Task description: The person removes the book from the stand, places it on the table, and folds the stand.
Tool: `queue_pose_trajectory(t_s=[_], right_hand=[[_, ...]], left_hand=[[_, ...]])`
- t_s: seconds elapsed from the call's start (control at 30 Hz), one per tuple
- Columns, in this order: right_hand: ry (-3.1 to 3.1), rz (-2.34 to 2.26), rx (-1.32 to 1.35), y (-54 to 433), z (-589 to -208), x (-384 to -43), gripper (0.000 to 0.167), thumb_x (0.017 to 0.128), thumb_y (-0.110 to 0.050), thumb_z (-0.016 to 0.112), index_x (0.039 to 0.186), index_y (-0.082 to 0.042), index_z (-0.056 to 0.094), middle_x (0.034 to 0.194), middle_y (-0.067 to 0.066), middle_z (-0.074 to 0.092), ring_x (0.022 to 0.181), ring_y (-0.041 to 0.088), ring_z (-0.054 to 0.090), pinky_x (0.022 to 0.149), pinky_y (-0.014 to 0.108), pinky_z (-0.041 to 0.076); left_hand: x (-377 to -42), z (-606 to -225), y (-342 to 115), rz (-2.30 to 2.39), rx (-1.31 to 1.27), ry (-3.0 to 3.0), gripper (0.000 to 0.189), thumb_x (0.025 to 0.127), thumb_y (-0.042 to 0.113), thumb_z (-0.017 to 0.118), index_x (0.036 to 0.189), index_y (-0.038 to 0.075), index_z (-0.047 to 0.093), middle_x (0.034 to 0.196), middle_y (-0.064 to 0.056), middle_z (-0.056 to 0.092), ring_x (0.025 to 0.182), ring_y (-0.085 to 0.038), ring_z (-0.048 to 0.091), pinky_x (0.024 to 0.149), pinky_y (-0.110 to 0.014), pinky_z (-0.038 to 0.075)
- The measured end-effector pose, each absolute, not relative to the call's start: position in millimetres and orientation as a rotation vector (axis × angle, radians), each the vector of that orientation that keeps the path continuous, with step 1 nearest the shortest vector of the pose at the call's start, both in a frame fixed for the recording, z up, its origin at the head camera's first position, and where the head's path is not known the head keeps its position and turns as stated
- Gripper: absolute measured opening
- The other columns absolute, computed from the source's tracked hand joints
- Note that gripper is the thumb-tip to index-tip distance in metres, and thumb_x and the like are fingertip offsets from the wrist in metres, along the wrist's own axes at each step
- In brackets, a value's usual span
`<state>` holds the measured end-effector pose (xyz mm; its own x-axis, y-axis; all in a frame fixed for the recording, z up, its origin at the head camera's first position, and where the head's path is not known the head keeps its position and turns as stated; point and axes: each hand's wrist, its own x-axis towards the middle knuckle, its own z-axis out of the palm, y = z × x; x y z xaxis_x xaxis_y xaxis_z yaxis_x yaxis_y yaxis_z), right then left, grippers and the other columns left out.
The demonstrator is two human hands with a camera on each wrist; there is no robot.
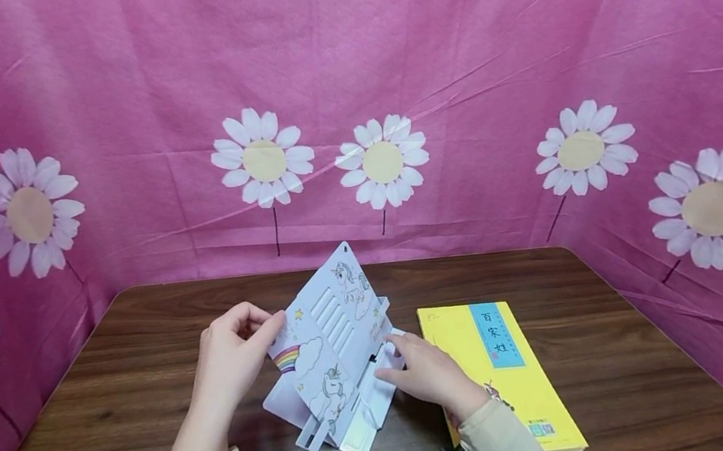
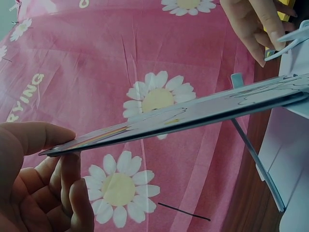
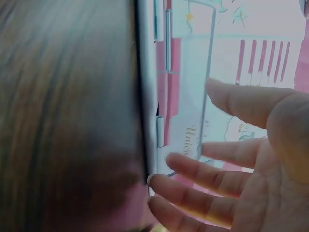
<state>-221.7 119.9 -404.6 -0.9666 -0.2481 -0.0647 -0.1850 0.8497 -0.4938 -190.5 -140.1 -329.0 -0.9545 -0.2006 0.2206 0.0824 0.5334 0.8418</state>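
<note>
Bookstand, short of the far edge of the table, is best adjusted gently, its panel pinched along one side by the left hand, while its base should be steadied by the right hand, whose fingers are spread apart

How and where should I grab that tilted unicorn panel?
Probably pinch the panel by its raised left edge, coming from the left. It is thin and flat, and that edge juts free in the air; the left hand holds it there, its fingers on both faces.
</note>
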Motion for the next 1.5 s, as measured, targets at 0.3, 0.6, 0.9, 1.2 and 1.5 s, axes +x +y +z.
queue_pose_trajectory(t_s=[0.3, 0.6, 0.9, 1.2, 1.5], right_hand=[[2.96, -0.63, -0.358, 106, -399, -208, 0.094, 0.076, -0.058, 0.077, 0.138, 0.007, 0.051, 0.138, 0.026, 0.053, 0.121, 0.039, 0.056, 0.094, 0.058, 0.049], [2.987, -0.586, -0.363, 100, -402, -205, 0.097, 0.076, -0.062, 0.075, 0.136, 0.01, 0.052, 0.135, 0.025, 0.054, 0.118, 0.038, 0.056, 0.09, 0.057, 0.051], [2.925, -0.631, -0.415, 99, -399, -202, 0.094, 0.077, -0.054, 0.077, 0.138, 0.011, 0.048, 0.138, 0.025, 0.05, 0.122, 0.039, 0.054, 0.098, 0.056, 0.048], [2.893, -0.672, -0.416, 98, -399, -201, 0.093, 0.078, -0.05, 0.077, 0.141, 0.011, 0.045, 0.142, 0.025, 0.047, 0.129, 0.039, 0.051, 0.103, 0.056, 0.045], [2.903, -0.644, -0.434, 98, -401, -202, 0.092, 0.078, -0.051, 0.076, 0.139, 0.011, 0.047, 0.141, 0.024, 0.049, 0.122, 0.036, 0.057, 0.099, 0.053, 0.049]], left_hand=[[-190, -328, -140, -1.401, 0.104, -2.492, 0.021, 0.091, 0.031, 0.07, 0.083, 0.011, 0.07, 0.063, 0.002, 0.057, 0.061, -0.011, 0.051, 0.055, -0.024, 0.042], [-190, -329, -139, -1.385, 0.089, -2.5, 0.02, 0.091, 0.029, 0.07, 0.082, 0.011, 0.069, 0.061, 0.001, 0.056, 0.059, -0.011, 0.05, 0.054, -0.024, 0.041], [-189, -328, -140, -1.385, 0.093, -2.508, 0.022, 0.092, 0.03, 0.069, 0.08, 0.011, 0.068, 0.06, 0.002, 0.056, 0.058, -0.012, 0.051, 0.054, -0.024, 0.042], [-189, -329, -140, -1.379, 0.074, -2.5, 0.021, 0.092, 0.029, 0.069, 0.08, 0.012, 0.068, 0.061, 0.002, 0.057, 0.057, -0.011, 0.052, 0.053, -0.024, 0.043], [-189, -328, -139, -1.36, 0.064, -2.505, 0.022, 0.092, 0.03, 0.068, 0.079, 0.012, 0.068, 0.061, 0.001, 0.057, 0.057, -0.012, 0.051, 0.053, -0.024, 0.042]])
